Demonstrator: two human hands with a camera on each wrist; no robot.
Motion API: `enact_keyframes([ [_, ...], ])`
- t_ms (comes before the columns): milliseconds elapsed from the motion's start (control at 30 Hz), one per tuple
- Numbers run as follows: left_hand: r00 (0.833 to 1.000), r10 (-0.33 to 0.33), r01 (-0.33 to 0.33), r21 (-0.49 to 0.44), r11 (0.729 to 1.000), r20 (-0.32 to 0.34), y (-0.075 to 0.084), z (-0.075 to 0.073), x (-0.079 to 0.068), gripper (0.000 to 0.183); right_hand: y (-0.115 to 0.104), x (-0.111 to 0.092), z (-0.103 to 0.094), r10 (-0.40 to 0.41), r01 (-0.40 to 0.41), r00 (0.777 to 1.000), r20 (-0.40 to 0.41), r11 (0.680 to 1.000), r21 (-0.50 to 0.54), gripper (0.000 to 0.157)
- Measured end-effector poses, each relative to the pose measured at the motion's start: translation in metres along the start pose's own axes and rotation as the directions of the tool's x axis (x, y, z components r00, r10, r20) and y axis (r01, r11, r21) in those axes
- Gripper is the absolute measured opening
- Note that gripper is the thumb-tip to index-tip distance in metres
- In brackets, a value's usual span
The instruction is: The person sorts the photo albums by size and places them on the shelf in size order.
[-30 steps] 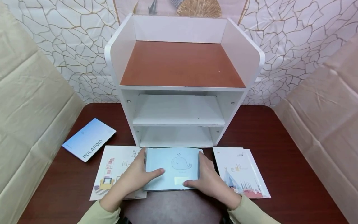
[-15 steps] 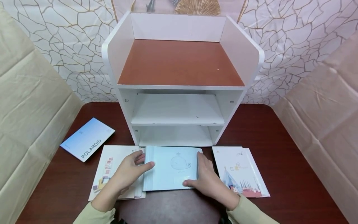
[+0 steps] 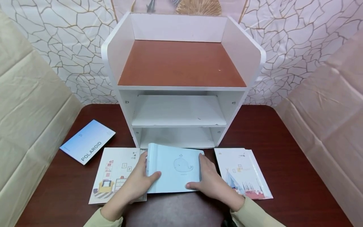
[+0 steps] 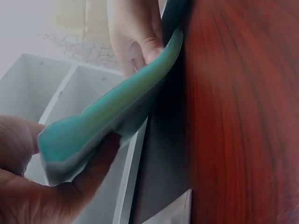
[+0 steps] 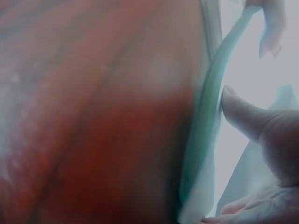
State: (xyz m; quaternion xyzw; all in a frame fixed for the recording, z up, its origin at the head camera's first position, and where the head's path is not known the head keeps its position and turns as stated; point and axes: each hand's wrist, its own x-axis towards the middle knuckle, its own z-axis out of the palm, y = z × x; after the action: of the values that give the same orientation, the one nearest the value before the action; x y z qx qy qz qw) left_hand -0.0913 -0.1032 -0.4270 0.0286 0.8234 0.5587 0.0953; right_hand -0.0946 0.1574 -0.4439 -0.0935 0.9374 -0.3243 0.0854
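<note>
A light blue book (image 3: 170,167) with a line-drawn whale on its cover lies in front of the shelf. My left hand (image 3: 140,179) grips its left side, thumb on the cover and fingers underneath. That side is raised off the table, as the left wrist view shows, where the book (image 4: 112,100) bends down toward the other end. My right hand (image 3: 211,183) holds the right side with its thumb on the cover and fingers along the edge. A white illustrated book (image 3: 109,173) lies under and beside my left hand. Another white book (image 3: 242,173) lies right of my right hand.
A white shelf unit (image 3: 178,89) with a brown top board stands behind the books, its two lower compartments facing me. A blue POLAROID booklet (image 3: 88,142) lies at the left on the dark red table (image 3: 297,176). Beige fabric panels (image 3: 326,104) slope along both sides.
My left hand drew back from the light blue book's left side, then took hold of it again and raised that side. My right hand has stayed at the right edge.
</note>
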Motion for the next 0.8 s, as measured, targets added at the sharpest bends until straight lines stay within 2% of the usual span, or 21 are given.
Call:
enact_keyframes([
  [200,1.0,0.001,-0.003,-0.169,0.986,-0.015,0.007,0.001,-0.008,0.074,0.001,-0.006,-0.01,0.03,-0.031,0.999,0.02,0.997,0.069,0.114],
  [400,1.0,0.006,-0.005,-0.33,0.944,0.003,0.015,0.0,-0.017,0.075,0.003,-0.007,-0.014,0.016,-0.015,1.0,-0.007,0.989,0.144,0.099],
  [533,1.0,0.019,-0.011,-0.406,0.914,0.015,0.019,-0.003,-0.02,0.075,0.003,-0.007,-0.014,0.015,-0.012,1.0,-0.012,0.974,0.227,0.095],
  [700,0.999,0.04,-0.032,-0.466,0.884,0.008,0.02,-0.007,-0.023,0.073,0.003,-0.008,-0.014,0.053,-0.043,0.998,-0.024,0.949,0.313,0.095],
  [800,0.997,0.078,-0.07,-0.504,0.861,-0.004,0.02,-0.01,-0.024,0.071,0.003,-0.008,-0.014,0.049,-0.033,0.998,-0.029,0.916,0.399,0.093],
])
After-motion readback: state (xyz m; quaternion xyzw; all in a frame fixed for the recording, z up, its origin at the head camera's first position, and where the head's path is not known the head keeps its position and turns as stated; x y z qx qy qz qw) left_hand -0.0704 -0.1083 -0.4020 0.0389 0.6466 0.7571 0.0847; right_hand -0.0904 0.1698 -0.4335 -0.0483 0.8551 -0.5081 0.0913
